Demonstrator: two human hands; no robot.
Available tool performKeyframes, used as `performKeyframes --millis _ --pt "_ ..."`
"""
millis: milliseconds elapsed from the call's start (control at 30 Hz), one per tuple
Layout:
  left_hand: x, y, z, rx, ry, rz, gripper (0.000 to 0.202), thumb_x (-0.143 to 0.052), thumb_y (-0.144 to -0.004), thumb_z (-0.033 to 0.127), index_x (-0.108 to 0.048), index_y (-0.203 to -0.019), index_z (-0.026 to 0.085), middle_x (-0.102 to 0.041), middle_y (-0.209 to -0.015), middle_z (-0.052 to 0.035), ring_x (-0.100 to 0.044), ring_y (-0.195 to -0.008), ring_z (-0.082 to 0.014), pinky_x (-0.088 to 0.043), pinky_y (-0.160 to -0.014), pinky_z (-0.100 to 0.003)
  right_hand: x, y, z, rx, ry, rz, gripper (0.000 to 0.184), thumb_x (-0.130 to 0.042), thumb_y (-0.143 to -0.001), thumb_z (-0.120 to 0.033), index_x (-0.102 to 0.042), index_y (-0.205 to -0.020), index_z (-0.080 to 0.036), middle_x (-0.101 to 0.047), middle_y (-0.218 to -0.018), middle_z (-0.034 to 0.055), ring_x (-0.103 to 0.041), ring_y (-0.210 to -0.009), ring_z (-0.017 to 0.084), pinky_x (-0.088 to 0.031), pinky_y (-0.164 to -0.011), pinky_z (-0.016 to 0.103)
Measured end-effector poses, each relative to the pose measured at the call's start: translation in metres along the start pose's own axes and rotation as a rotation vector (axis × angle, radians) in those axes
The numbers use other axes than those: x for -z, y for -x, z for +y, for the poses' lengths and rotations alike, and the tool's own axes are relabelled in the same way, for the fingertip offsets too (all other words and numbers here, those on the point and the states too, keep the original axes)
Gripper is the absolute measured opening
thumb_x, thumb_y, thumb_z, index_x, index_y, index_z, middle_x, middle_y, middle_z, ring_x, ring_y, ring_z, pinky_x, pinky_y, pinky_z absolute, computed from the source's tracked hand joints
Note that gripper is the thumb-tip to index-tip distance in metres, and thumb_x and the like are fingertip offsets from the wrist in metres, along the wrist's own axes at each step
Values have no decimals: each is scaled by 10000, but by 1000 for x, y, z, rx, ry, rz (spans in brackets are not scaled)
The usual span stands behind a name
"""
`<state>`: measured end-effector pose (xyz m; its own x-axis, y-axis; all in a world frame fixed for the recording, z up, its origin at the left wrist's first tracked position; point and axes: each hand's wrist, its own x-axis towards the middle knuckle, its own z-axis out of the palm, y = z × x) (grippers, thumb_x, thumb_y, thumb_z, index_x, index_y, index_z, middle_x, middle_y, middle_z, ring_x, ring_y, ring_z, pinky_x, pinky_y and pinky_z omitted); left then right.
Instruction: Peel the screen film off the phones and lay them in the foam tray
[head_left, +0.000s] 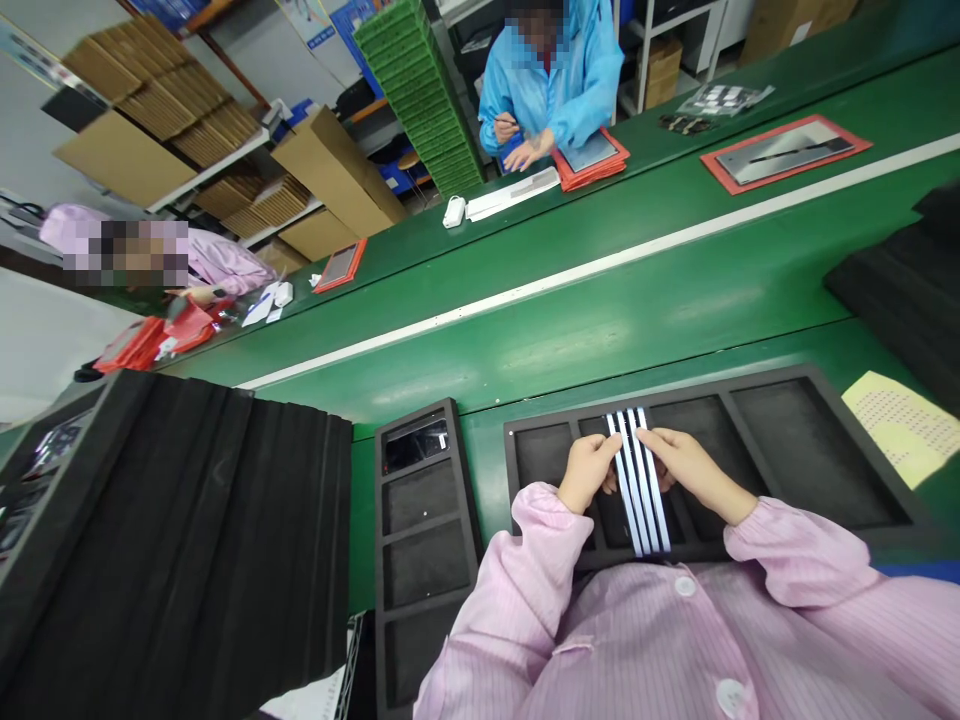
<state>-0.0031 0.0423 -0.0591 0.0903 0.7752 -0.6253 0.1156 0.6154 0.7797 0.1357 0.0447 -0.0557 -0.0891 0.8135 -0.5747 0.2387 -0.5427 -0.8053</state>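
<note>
Between my two hands is a stack of thin glossy black panels with white edges, held on edge so the edges run as bright stripes. My left hand grips its left side, thumb on the near face. My right hand grips the right side the same way, and the fingers of both are partly hidden behind it. Below them lies a black foam tray with several compartments. To its left, a second black foam tray holds one glossy dark panel in its far compartment.
Stacked black foam trays rise at the left. More black foam and a yellow printed sheet lie at the right. Across the green bench, a person in blue and another in pink sit by red-bordered sheets.
</note>
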Motion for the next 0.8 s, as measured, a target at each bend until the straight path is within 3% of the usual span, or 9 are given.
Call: performKeyframes --millis 167,300,500,567,633,733,800 --pt "-1 -2 2 2 -73 43 446 -618 -732 455 -350 -468 215 -400 -305 65 -421 -263 -85 -281 -272 -171 1 -2 -2 40 112 29 451 -661 -642 -523 -375 -465 -222 -449 -352 -50 -469 -325 124 -409 -347 228" --pt "-1 1 1 -29 -94 57 437 -656 -703 416 -335 -482 220 -400 -322 79 -404 -281 -78 -281 -303 -179 0 2 0 35 120 21 484 -656 -621 -568 -341 -492 -225 -454 -384 -53 -510 -374 139 -438 -358 238" --pt "-4 6 -7 -134 -137 165 420 -638 -710 357 -307 -497 209 -322 -402 103 -371 -415 -68 -286 -440 -197 4 3 3 23 162 34 460 -662 -614 -580 -377 -570 -221 -494 -458 -29 -544 -433 158 -479 -387 266" --pt "-6 15 -11 -169 -158 210 395 -599 -740 330 -313 -498 205 -315 -448 92 -356 -485 -77 -286 -496 -210 4 2 3 36 204 98 437 -697 -574 -563 -459 -688 -214 -576 -578 10 -580 -483 191 -493 -412 299" --pt "-10 29 -18 -182 -180 217 367 -638 -703 310 -340 -514 208 -341 -486 84 -350 -526 -91 -286 -527 -229 2 1 4 74 237 177 573 -737 -515 -541 -511 -916 -199 -645 -851 97 -646 -668 271 -533 -529 369" --pt "-18 52 -35 -213 -220 125 408 -799 -496 306 -417 -602 210 -417 -640 61 -382 -589 -112 -329 -565 -254 -5 -3 6 130 248 244 899 -769 -443 -504 -431 -1205 -166 -488 -1258 230 -555 -1044 432 -487 -794 521" --pt "-21 62 -45 -226 -232 9 454 -829 -436 311 -456 -672 205 -433 -764 29 -423 -647 -128 -386 -624 -279 -7 -5 7 155 219 243 975 -764 -423 -460 -389 -1268 -148 -377 -1360 255 -440 -1171 477 -401 -908 581"
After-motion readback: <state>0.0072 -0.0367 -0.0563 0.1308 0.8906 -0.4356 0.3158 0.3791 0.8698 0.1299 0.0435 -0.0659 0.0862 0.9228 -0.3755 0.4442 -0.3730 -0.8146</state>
